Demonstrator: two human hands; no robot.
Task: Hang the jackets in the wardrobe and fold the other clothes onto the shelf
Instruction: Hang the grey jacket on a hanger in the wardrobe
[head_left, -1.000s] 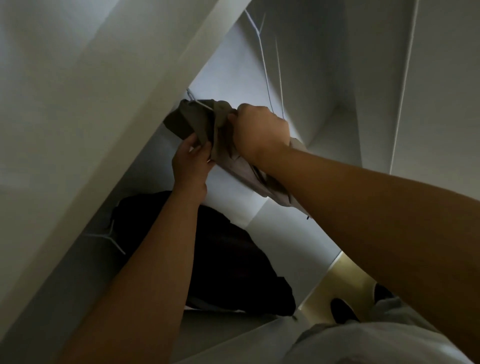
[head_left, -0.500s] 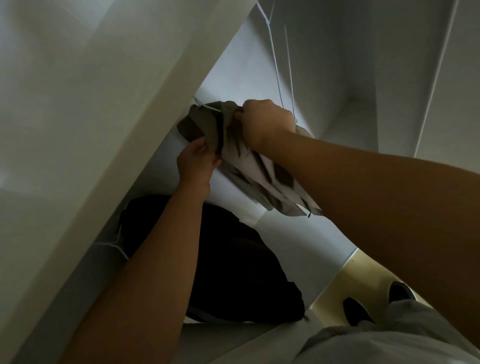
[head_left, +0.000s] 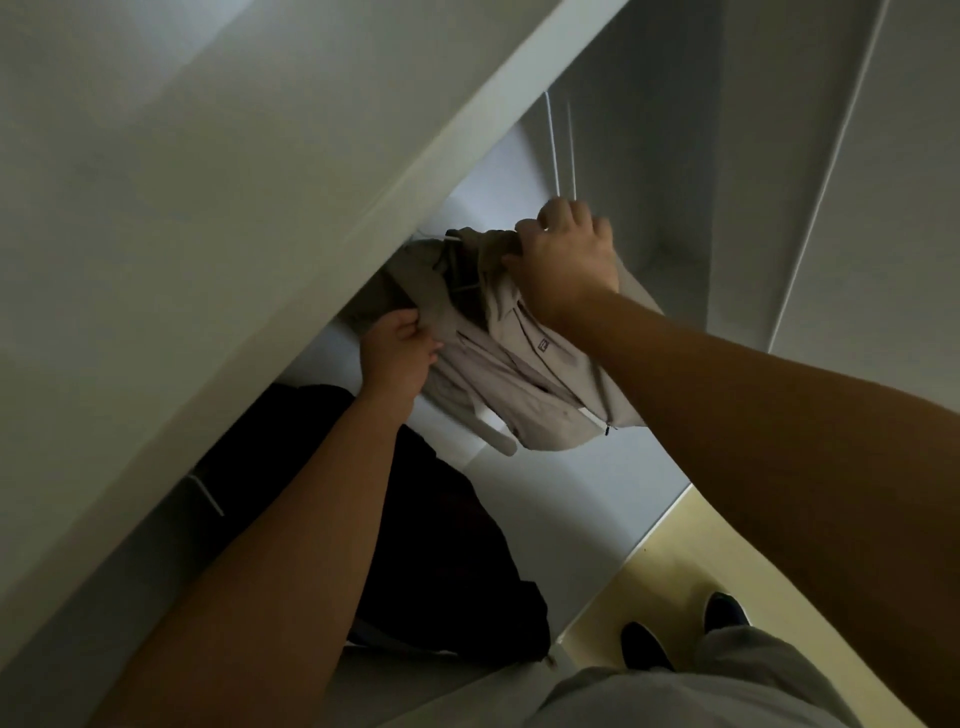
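Note:
A beige jacket (head_left: 524, 379) on a white hanger (head_left: 454, 244) hangs inside the white wardrobe (head_left: 649, 182), just under a slanted white panel. My right hand (head_left: 566, 260) grips the jacket's collar and shoulder at the top. My left hand (head_left: 397, 353) pinches the jacket's left front edge lower down. A black jacket (head_left: 441, 525) hangs on another white hanger (head_left: 208, 493) to the lower left, behind my left forearm. The rail is hidden.
The wide white panel (head_left: 234, 234) fills the upper left. Two thin white hanger wires (head_left: 561, 145) show above my right hand. Yellow floor (head_left: 691, 561) and my dark shoes (head_left: 644, 644) lie at the bottom right.
The beige jacket has spread open so its front, zip and small chest label now show. Both hands stay on it; the view has shifted a little.

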